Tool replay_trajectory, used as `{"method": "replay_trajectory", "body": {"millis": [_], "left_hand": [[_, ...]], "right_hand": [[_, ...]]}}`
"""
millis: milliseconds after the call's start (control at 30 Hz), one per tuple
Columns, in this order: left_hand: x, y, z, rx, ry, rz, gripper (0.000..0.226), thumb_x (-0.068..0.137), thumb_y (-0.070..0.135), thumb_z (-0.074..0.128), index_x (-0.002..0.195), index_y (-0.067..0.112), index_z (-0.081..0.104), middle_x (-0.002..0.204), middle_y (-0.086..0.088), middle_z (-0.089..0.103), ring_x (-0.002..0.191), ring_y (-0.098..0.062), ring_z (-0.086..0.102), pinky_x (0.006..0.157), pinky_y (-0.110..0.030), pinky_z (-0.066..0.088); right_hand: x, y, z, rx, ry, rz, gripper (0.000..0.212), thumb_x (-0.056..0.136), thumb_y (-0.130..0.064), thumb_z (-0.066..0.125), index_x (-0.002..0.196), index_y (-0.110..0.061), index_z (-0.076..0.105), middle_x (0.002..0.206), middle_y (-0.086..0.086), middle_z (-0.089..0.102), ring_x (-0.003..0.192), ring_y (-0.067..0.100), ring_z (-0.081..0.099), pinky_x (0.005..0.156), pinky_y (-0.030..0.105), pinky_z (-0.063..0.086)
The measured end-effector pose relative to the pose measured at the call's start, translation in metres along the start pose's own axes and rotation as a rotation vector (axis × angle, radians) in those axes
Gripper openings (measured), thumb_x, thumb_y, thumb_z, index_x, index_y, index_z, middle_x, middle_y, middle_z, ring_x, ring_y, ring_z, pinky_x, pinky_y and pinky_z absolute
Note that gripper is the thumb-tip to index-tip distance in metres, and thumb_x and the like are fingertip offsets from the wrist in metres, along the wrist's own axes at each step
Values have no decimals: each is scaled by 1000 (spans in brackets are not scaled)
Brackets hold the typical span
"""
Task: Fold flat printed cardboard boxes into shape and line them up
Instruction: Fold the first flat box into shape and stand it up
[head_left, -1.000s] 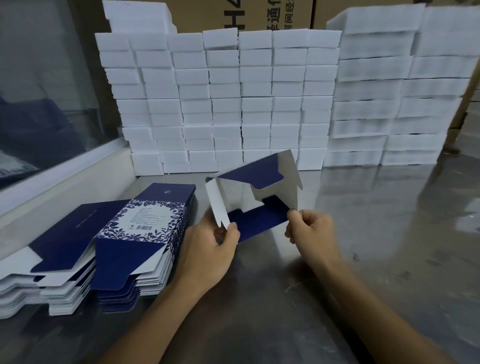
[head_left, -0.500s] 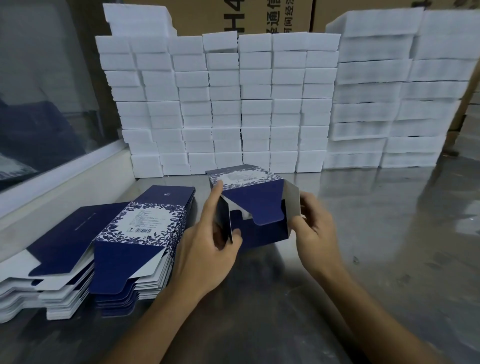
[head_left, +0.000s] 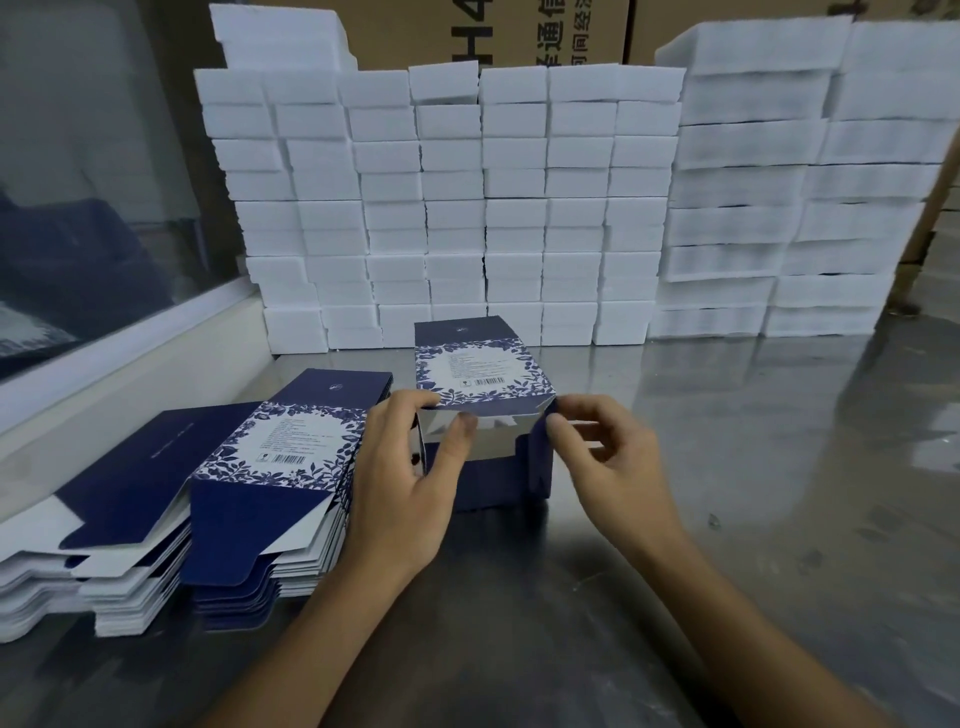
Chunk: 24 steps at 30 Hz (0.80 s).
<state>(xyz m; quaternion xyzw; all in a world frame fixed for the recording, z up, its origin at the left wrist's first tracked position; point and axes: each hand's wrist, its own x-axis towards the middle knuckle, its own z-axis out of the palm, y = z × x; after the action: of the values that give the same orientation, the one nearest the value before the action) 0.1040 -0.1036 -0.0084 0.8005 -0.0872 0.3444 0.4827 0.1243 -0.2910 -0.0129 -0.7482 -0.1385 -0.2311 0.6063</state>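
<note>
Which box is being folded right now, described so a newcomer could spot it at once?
Start at the wall of white foam blocks at the back of the steel table. Just in front of it, at centre, the left hand and right hand hold one navy floral-printed box. Unlike the flat blanks stacked to its left, it is opened into shape.

White foam blocks (head_left: 509, 208) stand stacked in tight columns at twelve o'clock, forming a wall on the steel table (head_left: 779, 467). Wider white stacks (head_left: 779, 182) rise at one to two o'clock, just beside them. Brown cartons (head_left: 493, 31) with black print loom behind. At ten o'clock, a glass pane (head_left: 93, 182) sits above a white ledge (head_left: 130, 364).
</note>
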Motion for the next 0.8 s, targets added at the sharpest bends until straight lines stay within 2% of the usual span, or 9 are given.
{"method": "replay_trajectory", "body": {"millis": [133,233,367,500,600,700,800], "left_hand": [[-2,6,2,-35,14,-11,36,85,63,50,97,30,56,91,7,60,83,-8,56,68,-25,39],[-4,10,2,-59,16,-15,43,83,65,49,96,25,59,94,4,63,90,-14,61,73,-36,50],[-4,11,0,-73,31,-7,43,85,61,52,93,20,60,90,4,65,89,-17,63,73,-44,52],[-4,10,0,-74,40,-15,43,84,63,52,92,21,60,90,5,66,88,-16,63,73,-41,52],[-3,8,1,-82,42,-20,43,84,64,51,92,22,60,91,7,66,89,-15,63,74,-38,52],[-2,5,0,-89,56,-31,43,83,66,49,93,26,60,90,8,65,87,-14,62,68,-31,48],[-1,3,-2,-72,62,-23,42,83,67,49,93,28,60,90,10,65,86,-11,61,66,-23,44]], "right_hand": [[-1,1,1,-109,50,-27,11,90,-35,71,100,-36,65,94,-19,71,88,-1,65,66,13,50],[0,2,-1,-159,141,-90,5,90,-27,72,87,-29,68,85,-15,70,80,1,65,59,14,46],[2,0,-1,-156,168,-118,12,90,-17,72,78,-16,70,76,-10,69,70,2,62,56,15,43],[2,-2,-2,-157,176,-142,16,89,-14,71,74,-11,68,71,-7,67,64,4,59,54,14,41],[2,-2,-3,-172,189,-130,16,89,-15,73,73,-14,69,71,-9,68,65,3,60,54,13,41],[2,0,-2,-184,163,-61,11,87,-20,75,77,-21,72,75,-12,71,69,2,63,57,13,44],[3,4,-3,-253,63,40,11,85,-27,78,78,-21,73,73,-11,71,70,3,64,61,16,46]]}}
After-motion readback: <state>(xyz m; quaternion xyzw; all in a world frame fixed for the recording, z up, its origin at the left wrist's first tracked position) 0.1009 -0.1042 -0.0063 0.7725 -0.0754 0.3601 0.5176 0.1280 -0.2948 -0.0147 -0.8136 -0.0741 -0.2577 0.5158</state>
